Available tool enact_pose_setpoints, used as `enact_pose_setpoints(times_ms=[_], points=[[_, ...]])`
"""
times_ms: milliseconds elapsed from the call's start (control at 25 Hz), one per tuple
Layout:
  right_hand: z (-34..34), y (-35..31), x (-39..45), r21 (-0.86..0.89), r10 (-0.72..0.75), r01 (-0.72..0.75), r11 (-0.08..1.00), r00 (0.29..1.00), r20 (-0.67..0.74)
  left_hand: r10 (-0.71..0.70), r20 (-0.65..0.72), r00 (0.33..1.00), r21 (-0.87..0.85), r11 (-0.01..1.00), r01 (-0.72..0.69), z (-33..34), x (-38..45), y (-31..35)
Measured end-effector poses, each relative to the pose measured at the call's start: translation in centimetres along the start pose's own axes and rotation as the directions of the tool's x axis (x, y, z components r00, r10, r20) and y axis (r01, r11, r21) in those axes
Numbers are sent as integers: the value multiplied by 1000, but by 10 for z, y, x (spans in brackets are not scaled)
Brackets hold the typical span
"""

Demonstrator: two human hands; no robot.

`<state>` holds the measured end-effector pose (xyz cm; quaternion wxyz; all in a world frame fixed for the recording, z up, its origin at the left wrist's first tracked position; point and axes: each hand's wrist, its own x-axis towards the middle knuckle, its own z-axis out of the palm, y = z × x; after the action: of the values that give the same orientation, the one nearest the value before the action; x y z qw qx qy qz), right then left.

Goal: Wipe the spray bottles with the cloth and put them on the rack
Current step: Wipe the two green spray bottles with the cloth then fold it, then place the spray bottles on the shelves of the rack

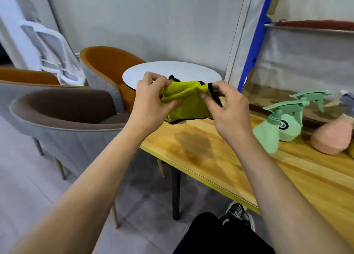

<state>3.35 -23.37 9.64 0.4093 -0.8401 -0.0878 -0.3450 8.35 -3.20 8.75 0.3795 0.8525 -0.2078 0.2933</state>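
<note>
From the head camera, we have the yellow-green cloth (186, 102) up in the air between both hands, above the near-left end of the wooden table (210, 154). Our left hand (151, 104) pinches its left side, thumb and fingers curled into the bunched fabric; our right hand (228, 108) pinches the right side at the black-trimmed edge, thumb against forefinger. The cloth's long axis runs left to right between the two grips, with the lower part hanging down toward the tabletop.

The spray bottles stand to our right of the cloth, well apart from it, so our right hand is the nearer one to them. Closest is a mint-green spray bottle (268, 133), upright, with its trigger head pointing right. Just behind and touching it in this view stands a second green spray bottle (289, 126) with a round dark label. Further right is a pink spray bottle (333, 138), partly cut off by the frame edge.

We judge that no bottle has been wiped yet and that the cloth is being arranged for wiping. The next reach would go rightward, probably with the right hand.

The rack (310, 26) with its blue upright stands behind the table at right; the shelf we can see holds no bottle.
</note>
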Motion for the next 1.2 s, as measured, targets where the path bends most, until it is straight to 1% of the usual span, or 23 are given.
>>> enact_pose_setpoints(times_ms=[40,80,120,160,200,240,320,400,480,560,600,680,720,800,840,920,1000,1080,1160,1200], points=[[1,2,-7,-39,-24,27,999,998,66,23,37,999,42,999,-24,0,-9,-8],[2,6,-15,-77,-23,36,996,985,170,35,112,993,98,994,-46,2,-23,-17],[3,12,-25,-122,7,31,992,954,299,38,204,978,149,986,-69,6,-40,-27],[4,17,-37,-175,45,33,984,905,423,34,295,955,177,980,-90,10,-60,-38],[4,23,-50,-231,76,54,971,852,518,33,362,932,187,976,-107,12,-80,-46],[5,29,-63,-286,93,95,953,810,579,41,398,917,189,974,-125,13,-96,-54],[5,41,-82,-369,105,185,911,761,640,63,408,911,180,972,-148,12,-117,-60],[4,49,-92,-370,119,180,911,744,657,35,435,900,178,976,-124,14,-127,-55],[5,53,-98,-347,103,170,923,757,646,-2,467,884,230,966,-119,18,-130,-43],[7,58,-104,-367,39,223,903,809,587,-19,466,885,328,932,-153,24,-134,-30],[8,59,-106,-395,-1,255,883,842,540,-10,443,896,369,913,-172,26,-134,-23],[8,57,-106,-458,-88,314,832,889,450,28,374,927,399,898,-187,31,-137,-13],[8,56,-103,-460,-125,328,825,900,418,55,341,938,384,903,-193,35,-139,-9],[5,56,-100,-419,-166,337,843,904,393,71,326,943,281,945,-169,39,-139,-3],[3,57,-102,-393,-155,323,861,903,401,55,343,938,212,968,-134,40,-137,-1],[-1,59,-108,-371,-79,267,889,889,451,26,391,920,50,998,-49,38,-131,2],[-1,60,-112,-383,-23,247,890,863,505,13,470,883,-83,996,30,35,-129,5],[4,59,-110,-376,-70,313,872,841,537,15,517,856,-218,969,114,33,-132,5],[6,60,-104,-346,-114,343,873,835,539,10,502,865,-253,958,136,33,-136,3],[3,62,-100,-343,-91,318,884,836,541,13,472,881,-216,971,102,34,-137,2]])
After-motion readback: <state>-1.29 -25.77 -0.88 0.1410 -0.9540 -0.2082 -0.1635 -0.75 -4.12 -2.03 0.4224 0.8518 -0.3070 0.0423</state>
